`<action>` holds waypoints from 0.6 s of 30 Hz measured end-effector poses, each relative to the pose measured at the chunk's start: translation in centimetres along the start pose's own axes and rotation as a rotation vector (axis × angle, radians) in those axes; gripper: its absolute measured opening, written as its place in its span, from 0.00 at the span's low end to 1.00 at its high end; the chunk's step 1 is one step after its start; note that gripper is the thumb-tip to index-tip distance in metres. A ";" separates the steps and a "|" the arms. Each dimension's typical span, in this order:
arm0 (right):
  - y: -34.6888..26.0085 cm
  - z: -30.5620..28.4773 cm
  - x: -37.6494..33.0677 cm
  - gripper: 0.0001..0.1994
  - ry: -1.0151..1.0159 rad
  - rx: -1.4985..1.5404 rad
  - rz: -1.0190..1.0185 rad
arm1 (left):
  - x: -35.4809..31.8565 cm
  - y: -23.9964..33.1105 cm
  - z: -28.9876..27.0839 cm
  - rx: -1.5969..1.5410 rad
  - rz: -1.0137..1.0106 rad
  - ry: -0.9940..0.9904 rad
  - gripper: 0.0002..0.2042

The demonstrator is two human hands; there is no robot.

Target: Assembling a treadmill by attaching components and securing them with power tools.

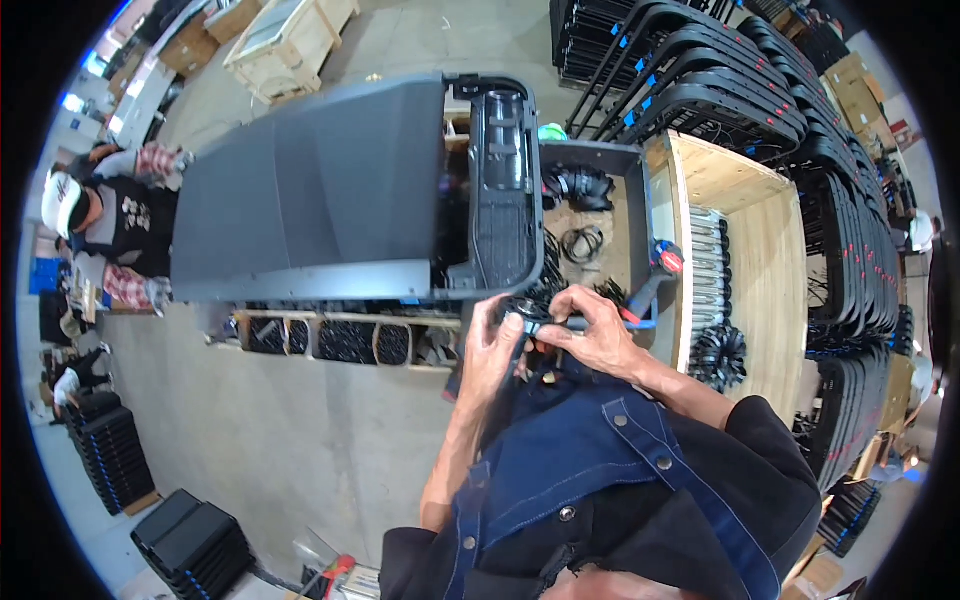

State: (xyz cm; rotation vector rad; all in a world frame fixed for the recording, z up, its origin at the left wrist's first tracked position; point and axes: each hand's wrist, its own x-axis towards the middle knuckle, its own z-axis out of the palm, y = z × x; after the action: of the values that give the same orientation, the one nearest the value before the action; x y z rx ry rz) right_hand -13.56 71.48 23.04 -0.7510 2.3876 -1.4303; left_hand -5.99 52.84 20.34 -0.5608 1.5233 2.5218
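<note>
Close in front of my body, my left hand [489, 352] and my right hand [602, 337] are both closed on a small black part [524, 308] with a rounded end. My left thumb lies on top of it. The right fingers pinch its other end, where a short dark stub shows. Its exact kind is hard to make out, as my fingers cover much of it. Just beyond my hands is the near edge of a long dark grey machine body [340, 190]. Its black end frame [510, 240] carries a clear cylinder-like piece [503, 140].
Right of the machine stands a grey-sided bin [632, 160] with black coiled cables [582, 243]. A wooden crate [740, 165] holds metal rods [708, 265]. Black curved frames [720, 105] are stacked beyond. Boxes of black parts [350, 340] sit below the machine. A co-worker [125, 225] stands at its left end.
</note>
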 end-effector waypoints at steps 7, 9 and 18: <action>4.1 -1.8 13.2 0.43 -0.048 0.099 -0.059 | 13.4 11.6 2.6 1.134 0.115 -0.145 0.30; 8.0 -0.5 19.2 0.40 0.178 0.185 -0.035 | 18.7 14.7 4.2 1.402 0.348 0.007 0.25; 13.0 -6.2 44.2 0.51 0.296 0.445 0.399 | 39.1 19.4 -9.7 1.384 0.787 0.521 0.13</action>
State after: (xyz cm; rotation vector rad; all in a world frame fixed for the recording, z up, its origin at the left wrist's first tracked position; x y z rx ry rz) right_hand -57.16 56.66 16.58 0.0466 2.1133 -1.8812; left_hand -45.60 32.38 17.25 -0.3681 3.5169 0.8729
